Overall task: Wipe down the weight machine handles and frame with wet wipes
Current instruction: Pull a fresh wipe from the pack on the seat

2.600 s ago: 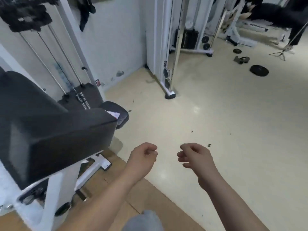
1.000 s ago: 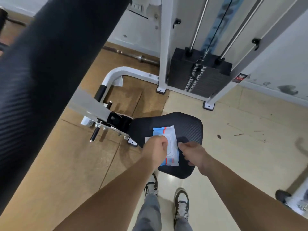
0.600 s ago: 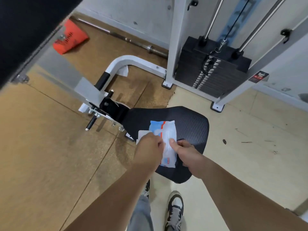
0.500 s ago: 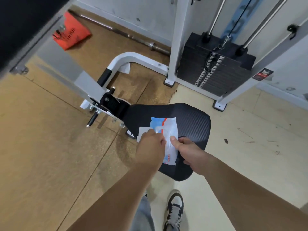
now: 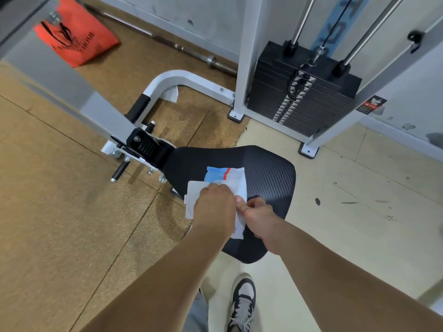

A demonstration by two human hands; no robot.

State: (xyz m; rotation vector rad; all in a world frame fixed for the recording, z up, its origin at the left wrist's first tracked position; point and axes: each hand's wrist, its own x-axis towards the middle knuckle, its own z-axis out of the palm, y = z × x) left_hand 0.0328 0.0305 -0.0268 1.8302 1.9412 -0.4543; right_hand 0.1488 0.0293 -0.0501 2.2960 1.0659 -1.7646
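A white, blue and red wet wipe pack (image 5: 231,179) lies on the black seat pad (image 5: 268,178) of the weight machine. My left hand (image 5: 214,208) is over the pack, its fingers curled at the opening, with the pack's white flap (image 5: 191,200) folded out to the left. My right hand (image 5: 257,215) pinches the pack's right edge and holds it against the seat. The machine's white frame (image 5: 182,79) curves away behind the seat toward the black weight stack (image 5: 304,97).
A steel barbell (image 5: 167,43) lies along the wall at the back. A red bag (image 5: 74,37) sits at the upper left. Cork mats cover the floor to the left, pale flooring to the right. My shoe (image 5: 242,300) stands just under the seat.
I turned from the open gym floor toward the seat. Both hands came down on the wipe pack, and my left hand has folded the flap open to the left.
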